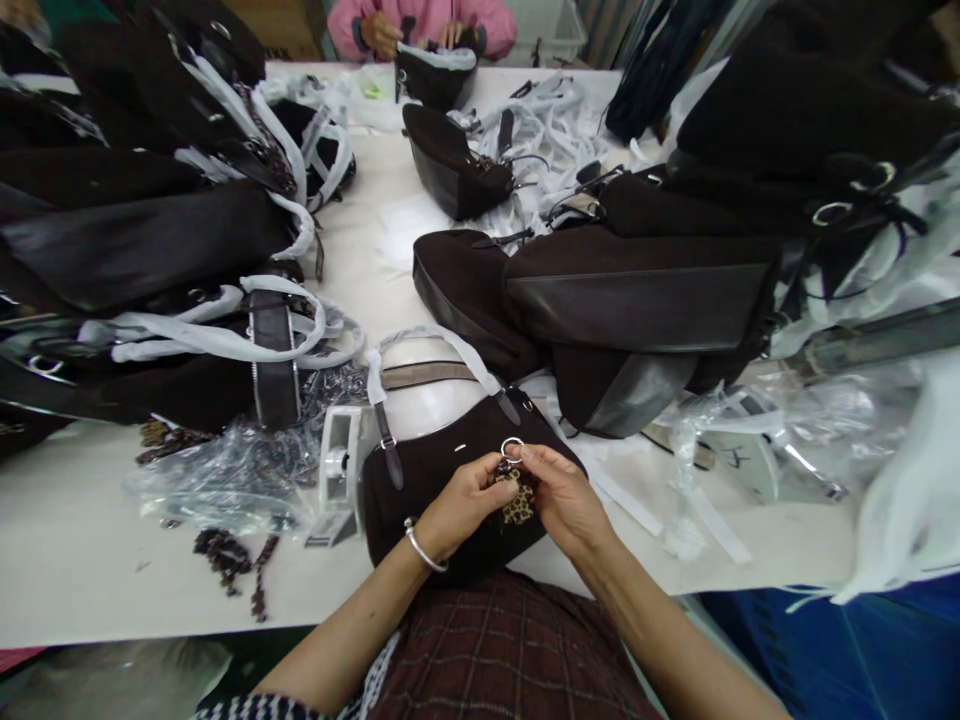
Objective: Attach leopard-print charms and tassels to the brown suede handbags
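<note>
A dark brown handbag lies at the table's front edge, its handle wrapped in white padding. Over it, both hands meet at a leopard-print charm with a silver key ring on top. My left hand, a silver bangle at its wrist, pinches the charm near its upper end. Thumb and fingers of my right hand are closed on the ring's right side. How the charm joins the ring is partly hidden by the fingers.
Dark bags are piled left and right. A tape dispenser stands left of the handbag, near clear plastic wrapping and braided cords. Across the table, a person in a pink sleeve handles another bag.
</note>
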Tool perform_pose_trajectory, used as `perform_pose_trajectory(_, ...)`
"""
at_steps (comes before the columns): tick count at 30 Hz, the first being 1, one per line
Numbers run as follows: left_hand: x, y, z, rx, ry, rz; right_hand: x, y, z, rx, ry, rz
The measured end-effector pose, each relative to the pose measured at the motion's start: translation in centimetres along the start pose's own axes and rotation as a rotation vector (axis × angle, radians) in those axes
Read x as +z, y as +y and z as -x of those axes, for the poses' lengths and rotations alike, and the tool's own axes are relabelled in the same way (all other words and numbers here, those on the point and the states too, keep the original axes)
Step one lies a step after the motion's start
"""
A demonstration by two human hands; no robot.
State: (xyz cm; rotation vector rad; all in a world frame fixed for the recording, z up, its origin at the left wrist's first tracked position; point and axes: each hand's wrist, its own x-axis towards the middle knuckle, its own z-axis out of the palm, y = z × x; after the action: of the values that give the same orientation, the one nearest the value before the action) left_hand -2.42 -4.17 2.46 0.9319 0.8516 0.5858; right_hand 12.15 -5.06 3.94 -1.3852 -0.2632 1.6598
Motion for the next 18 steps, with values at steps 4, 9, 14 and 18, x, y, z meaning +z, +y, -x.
perform_pose_trajectory(4, -0.7, 0.4, 0.1, -0.005, 0.014, 0.013, 0.4, -0.3, -0.2, 0.036, -0.051, 0.013)
perform_pose_trajectory(9, -1.0, 0.5, 0.1, -0.085, 0.018, 0.210, 0.8, -0.7, -0.3, 0.038, -0.164, 0.121)
perform_pose_trajectory(14, -0.4, -0.5, -0.5, -0.192, -0.030, 0.456, 1.2, -0.8, -0.4, 0.077, -0.284, 0.235)
perform_pose_trajectory(18, -0.7, -1.1, -0.5, -0.173, -0.001, 0.232, 1.1, -1.1, -0.8, -0.113, -0.269, 0.470)
